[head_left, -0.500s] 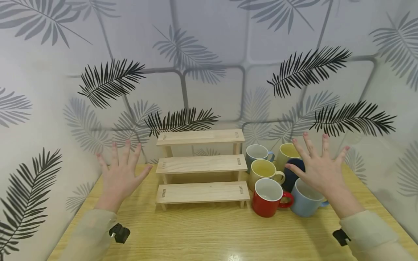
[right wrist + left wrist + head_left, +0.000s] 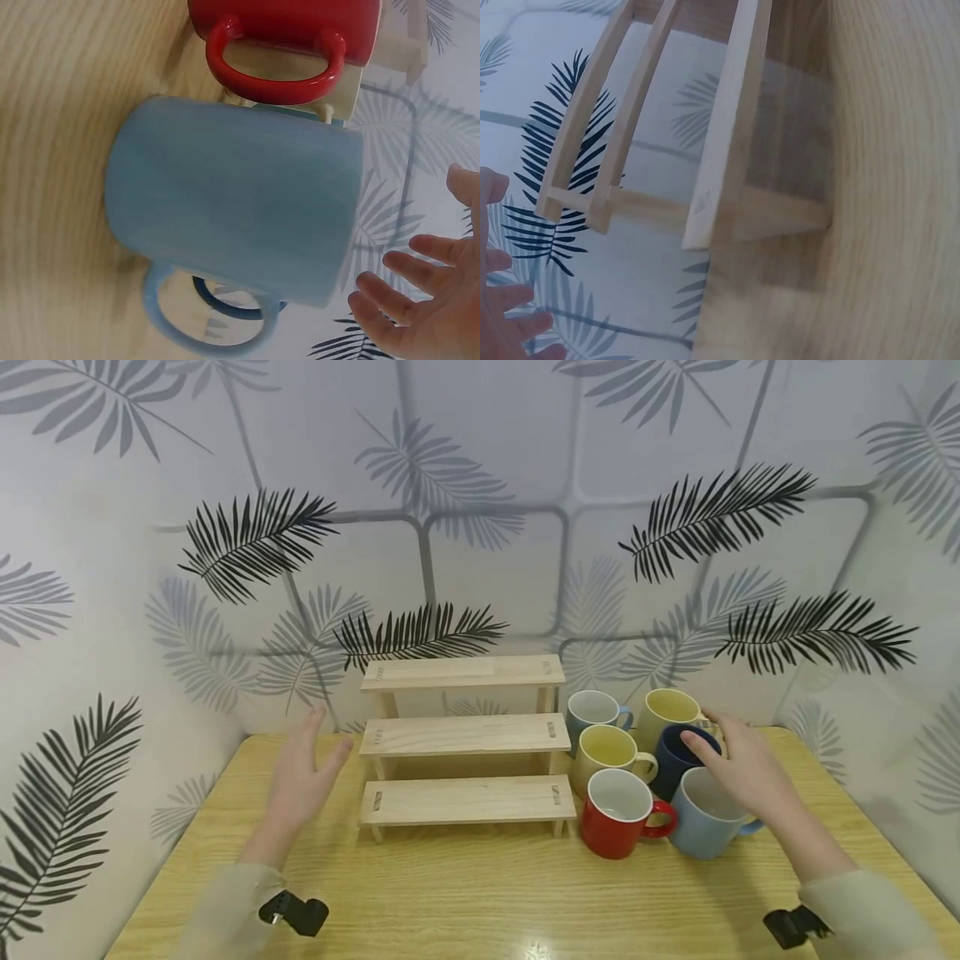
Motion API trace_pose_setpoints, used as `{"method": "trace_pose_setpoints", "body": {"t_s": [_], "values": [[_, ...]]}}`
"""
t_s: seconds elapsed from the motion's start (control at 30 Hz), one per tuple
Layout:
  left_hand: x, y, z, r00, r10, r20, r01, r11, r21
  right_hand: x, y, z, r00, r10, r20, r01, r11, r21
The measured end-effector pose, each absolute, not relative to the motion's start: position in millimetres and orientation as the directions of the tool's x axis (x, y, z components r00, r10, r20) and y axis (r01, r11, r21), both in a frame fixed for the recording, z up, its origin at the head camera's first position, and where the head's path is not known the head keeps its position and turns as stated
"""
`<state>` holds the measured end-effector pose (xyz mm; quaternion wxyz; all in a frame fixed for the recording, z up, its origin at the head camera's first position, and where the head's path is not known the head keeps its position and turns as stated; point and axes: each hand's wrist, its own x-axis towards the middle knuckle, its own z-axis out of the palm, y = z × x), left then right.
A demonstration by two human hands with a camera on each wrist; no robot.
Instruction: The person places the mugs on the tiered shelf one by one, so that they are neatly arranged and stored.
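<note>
My left hand (image 2: 300, 777) hovers left of a three-step wooden rack (image 2: 468, 800), turned thumb up and holding nothing. In the left wrist view its spread fingers (image 2: 514, 296) show at the left edge, apart from the rack. My right hand (image 2: 750, 772) is over the mugs at the right, nearest the light blue mug (image 2: 705, 822) and the dark blue mug (image 2: 671, 768). From the right wrist, that light blue mug (image 2: 232, 199) fills the middle, and the extended fingers (image 2: 420, 270) are beyond its rim, gripping nothing. A red mug (image 2: 611, 827) stands beside it, handle to the right.
Behind the red mug stand a yellow mug (image 2: 596, 772), a grey-blue mug (image 2: 588, 714) with a blue handle, and another yellow mug (image 2: 660, 718) at the back. They crowd the rack's right end. A leaf-patterned wall covering (image 2: 487, 577) rises behind the wooden table (image 2: 450, 893).
Both hands were spread palm down with fingers fanned; now they have turned to stand on edge, thumbs inward. More of the dark blue mug shows beside the right hand.
</note>
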<state>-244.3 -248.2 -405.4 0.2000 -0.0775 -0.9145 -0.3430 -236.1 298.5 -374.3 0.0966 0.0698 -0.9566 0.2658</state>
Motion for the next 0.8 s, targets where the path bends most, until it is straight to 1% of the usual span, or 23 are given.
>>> {"method": "trace_pose_setpoints", "body": {"t_s": [0.1, 0.2, 0.33, 0.4, 0.5, 0.6, 0.8], "values": [[-241.0, -241.1, -415.6, -0.913, -0.019, 0.408, 0.287, 0.681, 0.674, -231.4, 306.2, -380.0, -0.976, -0.07, 0.208, -0.18, 0.799, -0.574], [-235.9, -233.9, -427.5, -0.926, -0.05, 0.375, 0.266, 0.617, 0.741, -225.5, 313.9, -387.8, -0.971, -0.044, 0.235, -0.186, 0.757, -0.627], [-227.5, -225.0, -444.0, -0.946, -0.098, 0.308, 0.21, 0.537, 0.817, -218.6, 324.6, -400.6, -0.954, 0.022, 0.3, -0.187, 0.738, -0.648], [-223.4, -220.5, -450.9, -0.952, -0.122, 0.28, 0.183, 0.505, 0.843, -216.0, 330.4, -406.9, -0.949, 0.049, 0.311, -0.176, 0.735, -0.655], [-218.7, -214.5, -459.9, -0.957, -0.147, 0.252, 0.158, 0.465, 0.871, -212.7, 338.3, -415.6, -0.949, 0.072, 0.306, -0.161, 0.724, -0.671], [-215.9, -209.7, -467.5, -0.954, -0.17, 0.246, 0.151, 0.435, 0.888, -210.3, 345.2, -423.5, -0.954, 0.081, 0.287, -0.158, 0.678, -0.718], [-214.3, -202.5, -480.8, -0.953, -0.189, 0.239, 0.142, 0.417, 0.898, -207.6, 357.2, -440.9, -0.962, 0.013, 0.274, -0.233, 0.49, -0.84]]}}
